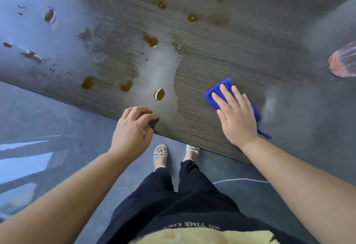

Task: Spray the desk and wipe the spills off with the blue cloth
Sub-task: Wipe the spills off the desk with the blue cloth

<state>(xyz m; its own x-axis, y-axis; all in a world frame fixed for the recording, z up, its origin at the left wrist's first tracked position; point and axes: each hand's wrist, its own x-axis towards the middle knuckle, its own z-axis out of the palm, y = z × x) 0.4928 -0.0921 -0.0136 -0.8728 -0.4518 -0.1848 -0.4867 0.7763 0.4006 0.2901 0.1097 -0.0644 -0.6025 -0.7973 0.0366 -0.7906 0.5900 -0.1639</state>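
The wiping looks barely begun. The desk [221, 54], a dark slab with a fine, straight wood-grain ribbing, carries a good dozen amber-brown spills [159, 94]: rounded, glossy puddles scattered across its near, middle and far parts, some with thin smeared or dried edges, and a few on the left broken into ragged flecks. A pale wet film [163, 70] runs in an irregular band through the middle of the desk and down to the near edge, and a speckled mist lies over the grain to its left, so I judge the spraying done at least for that zone; whether the far part has been sprayed I cannot tell. The blue cloth [212, 97], a soft, thick-napped rag folded into a small pad with a loose tail trailing towards the wrist, lies on the near right part of the desk, on a stretch where no puddle shows. The right hand [235, 116] rests flat on top of it, fingers straight and slightly spread, pressing it down and not gripping. The left hand [133, 128] sits at the desk's near edge, fingers loosely curled with the tips at the surface, holding nothing that I can see. At the far right edge stands a translucent pink bottle [342, 62], blurred, probably the sprayer. Nearly all the puddles remain to be wiped, the nearest just left of the cloth, across the wet film. Below the desk edge is a smooth grey floor [57, 112].
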